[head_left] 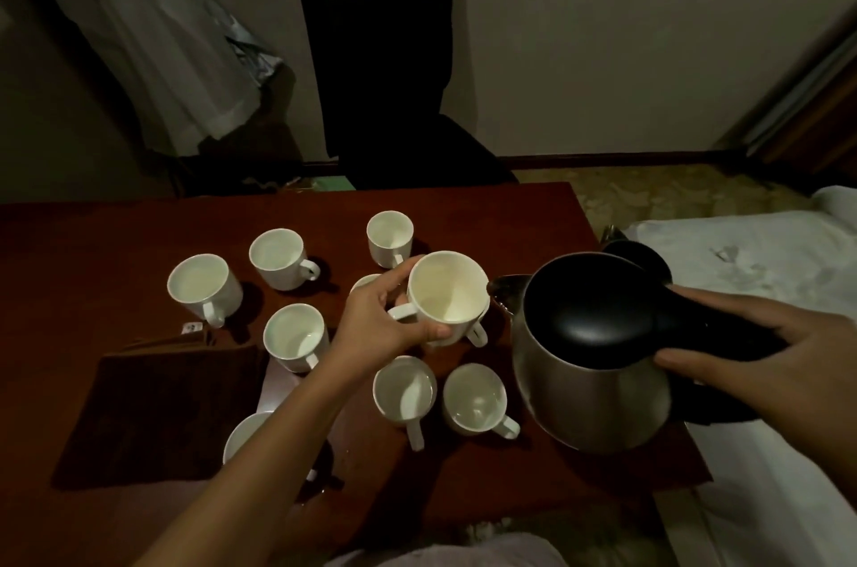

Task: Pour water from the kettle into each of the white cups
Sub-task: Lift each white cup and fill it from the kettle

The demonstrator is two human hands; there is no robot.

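**Cup lifted to the kettle's spout over a table of white cups**

On the left part of the dark red table (463, 214) a dark brown folded cloth (157, 418) lies near the front-left corner. Just behind it, toward the left edge, a white cup (204, 288) stands upright with its handle facing the front edge. Further back and a little to the right stands a second cup (280, 258), its handle pointing right. In front of that one, touching the cloth's right corner, is a third cup (297, 337). Near the front edge a fourth cup (241, 436) shows only in part, hidden behind the left forearm.

Toward the middle of the surface, the left hand (380, 325) grips a lifted cup (447, 295) by its wall, thumb on the near side and fingers curled round the far side beside the handle; the cup is tilted with its mouth toward the camera. Behind the hand, close to the back edge, another cup (390, 237) stands upright, and one more is barely seen behind the fingers. In front of the hand two cups (404, 390) (477, 399) stand side by side with handles toward the front edge; whether they hold water I cannot tell.

On the right, the right hand (770, 362) wraps round the black handle of the steel kettle (593, 372), held above the right edge, its spout right at the lifted cup's rim. Behind the table stands a black chair (380, 56).
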